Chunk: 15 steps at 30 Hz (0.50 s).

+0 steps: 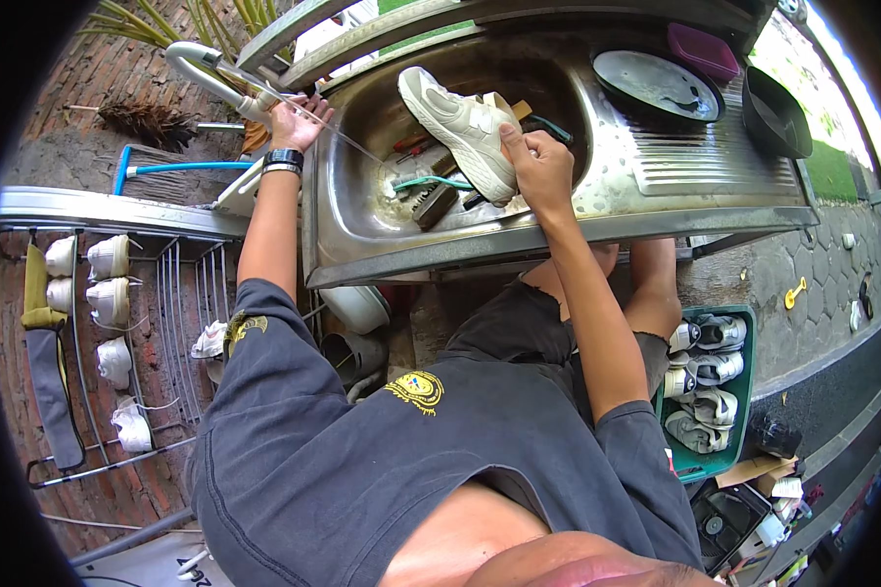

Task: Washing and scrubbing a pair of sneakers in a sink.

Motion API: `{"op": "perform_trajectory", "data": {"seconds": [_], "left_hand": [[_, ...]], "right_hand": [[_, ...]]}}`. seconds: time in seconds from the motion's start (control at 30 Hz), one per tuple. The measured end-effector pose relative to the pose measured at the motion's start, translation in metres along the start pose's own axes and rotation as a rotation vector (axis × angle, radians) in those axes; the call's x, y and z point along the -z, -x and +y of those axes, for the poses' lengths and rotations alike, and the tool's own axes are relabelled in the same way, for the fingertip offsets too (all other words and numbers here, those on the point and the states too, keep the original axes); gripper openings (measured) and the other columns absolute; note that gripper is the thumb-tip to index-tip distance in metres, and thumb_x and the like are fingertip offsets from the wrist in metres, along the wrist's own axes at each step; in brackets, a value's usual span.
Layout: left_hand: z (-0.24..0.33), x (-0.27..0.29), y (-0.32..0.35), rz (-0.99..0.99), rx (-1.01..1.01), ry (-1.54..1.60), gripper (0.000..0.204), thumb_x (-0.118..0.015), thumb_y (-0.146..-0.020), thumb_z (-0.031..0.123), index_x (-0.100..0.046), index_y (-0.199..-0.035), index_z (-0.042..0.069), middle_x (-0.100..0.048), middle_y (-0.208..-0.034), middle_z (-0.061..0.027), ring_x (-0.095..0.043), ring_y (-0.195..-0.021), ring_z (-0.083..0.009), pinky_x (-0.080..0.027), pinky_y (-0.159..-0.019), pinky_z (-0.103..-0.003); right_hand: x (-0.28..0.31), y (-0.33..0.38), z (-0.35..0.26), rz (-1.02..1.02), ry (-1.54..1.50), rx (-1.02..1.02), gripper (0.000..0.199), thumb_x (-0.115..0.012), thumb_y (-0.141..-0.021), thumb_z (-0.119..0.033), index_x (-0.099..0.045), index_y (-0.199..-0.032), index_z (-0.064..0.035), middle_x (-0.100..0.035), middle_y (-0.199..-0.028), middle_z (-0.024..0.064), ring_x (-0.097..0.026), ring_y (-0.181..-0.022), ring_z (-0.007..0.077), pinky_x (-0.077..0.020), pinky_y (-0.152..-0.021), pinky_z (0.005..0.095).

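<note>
white sneaker (pixel 460 127) over the steel sink (pixel 362 235), right hand (pixel 538 166) clenched around its heel, left hand (pixel 299 122) gripping the hose (pixel 215 73)

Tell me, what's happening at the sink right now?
A person stands at a steel sink. The right hand holds a white sneaker over the basin, above some brushes. The left hand grips the hose, which sends a thin stream into the sink. More sneakers sit in a green crate.
</note>
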<state>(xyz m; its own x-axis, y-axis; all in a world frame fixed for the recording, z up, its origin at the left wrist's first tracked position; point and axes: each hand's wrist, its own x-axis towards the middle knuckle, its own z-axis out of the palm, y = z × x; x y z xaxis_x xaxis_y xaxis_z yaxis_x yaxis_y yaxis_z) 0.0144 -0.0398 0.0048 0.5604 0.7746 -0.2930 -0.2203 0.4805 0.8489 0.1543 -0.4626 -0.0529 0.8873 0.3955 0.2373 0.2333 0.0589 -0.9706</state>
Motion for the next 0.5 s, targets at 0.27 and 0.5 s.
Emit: {"op": "perform_trajectory", "data": {"seconds": [0.27,0.5], "left_hand": [[-0.011,-0.062,0.088,-0.328,-0.204,-0.372,0.034,-0.043,-0.106,0.022,-0.051,-0.134,0.005,-0.06,-0.14,-0.015,-0.063,-0.122,-0.0294,-0.053,-0.1,-0.044],[-0.022,-0.078,0.126,-0.212,-0.413,-0.339,0.051,-0.042,-0.11,0.046,-0.064,-0.096,0.003,-0.033,-0.05,0.0061,-0.029,-0.037,-0.0016,-0.026,-0.039,-0.021]], "right_hand": [[-0.002,0.001,-0.002,0.011,-0.019,0.025,0.046,-0.076,-0.092,-0.043,-0.077,-0.079,0.0009,-0.066,-0.072,0.0143,-0.062,-0.063,0.0224,-0.0459,-0.06,0.0352],[0.0,0.005,0.002,0.038,0.004,0.027,0.044,-0.077,-0.091,-0.042,-0.077,-0.078,-0.0003,-0.066,-0.071,0.0146,-0.063,-0.063,0.0232,-0.0459,-0.06,0.0358]]}}
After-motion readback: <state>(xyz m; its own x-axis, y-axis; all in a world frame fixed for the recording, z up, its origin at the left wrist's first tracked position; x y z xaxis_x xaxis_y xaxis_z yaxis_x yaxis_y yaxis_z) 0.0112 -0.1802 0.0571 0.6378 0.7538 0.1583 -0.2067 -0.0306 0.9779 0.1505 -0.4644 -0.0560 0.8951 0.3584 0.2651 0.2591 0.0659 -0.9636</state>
